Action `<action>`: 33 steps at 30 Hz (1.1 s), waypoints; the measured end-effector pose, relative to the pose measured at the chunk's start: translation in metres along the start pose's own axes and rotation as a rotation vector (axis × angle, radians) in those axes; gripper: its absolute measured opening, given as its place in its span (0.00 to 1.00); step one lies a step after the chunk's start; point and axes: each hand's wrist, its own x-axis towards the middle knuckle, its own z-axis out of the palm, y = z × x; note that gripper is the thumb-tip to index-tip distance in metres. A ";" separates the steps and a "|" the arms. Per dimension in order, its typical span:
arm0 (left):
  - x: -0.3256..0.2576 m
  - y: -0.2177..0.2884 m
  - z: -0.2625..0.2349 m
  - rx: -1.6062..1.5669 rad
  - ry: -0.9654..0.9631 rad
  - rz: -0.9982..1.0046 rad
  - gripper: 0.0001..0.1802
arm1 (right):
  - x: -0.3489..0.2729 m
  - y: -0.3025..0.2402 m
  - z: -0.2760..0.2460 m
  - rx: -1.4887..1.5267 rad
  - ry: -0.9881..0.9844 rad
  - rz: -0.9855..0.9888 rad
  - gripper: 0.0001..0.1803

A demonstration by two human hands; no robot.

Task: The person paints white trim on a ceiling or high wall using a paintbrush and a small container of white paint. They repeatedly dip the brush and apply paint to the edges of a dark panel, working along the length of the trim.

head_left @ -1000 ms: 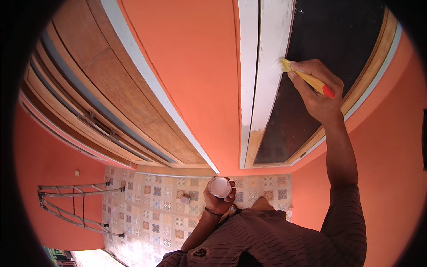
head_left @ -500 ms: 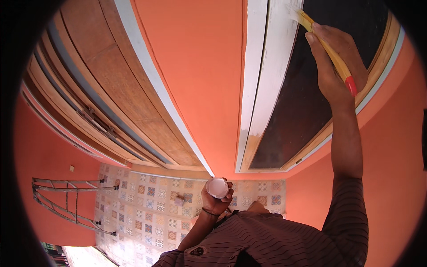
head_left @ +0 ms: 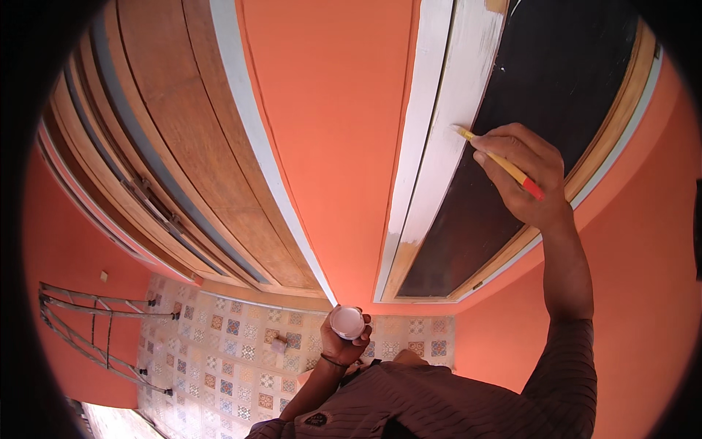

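White paint going onto window frame (head_left: 446, 161), mid-coat.
Right hand (head_left: 523, 175) grips brush (head_left: 501, 162), bristles on frame; left hand (head_left: 344, 340) cups paint pot (head_left: 346, 322) low. Next likely: reload, cover bare lower section.

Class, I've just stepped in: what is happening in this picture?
A person is painting a window frame white. The right hand holds a yellow brush with a red end, its tip on the frame's white strip. The left hand holds a small round cup low near the body. The strip's bottom end is bare wood. A ladder lies on the patterned tile floor.
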 end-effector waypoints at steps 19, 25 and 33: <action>0.005 -0.001 -0.013 -0.015 -0.039 0.001 0.30 | 0.075 0.021 -0.030 -0.636 0.202 -0.428 0.18; 0.004 -0.001 -0.014 -0.015 -0.031 0.002 0.31 | 0.037 0.025 -0.008 -0.502 0.115 -0.332 0.20; 0.002 0.001 -0.015 0.008 -0.046 0.002 0.31 | 0.014 0.000 -0.010 -0.184 0.044 -0.134 0.15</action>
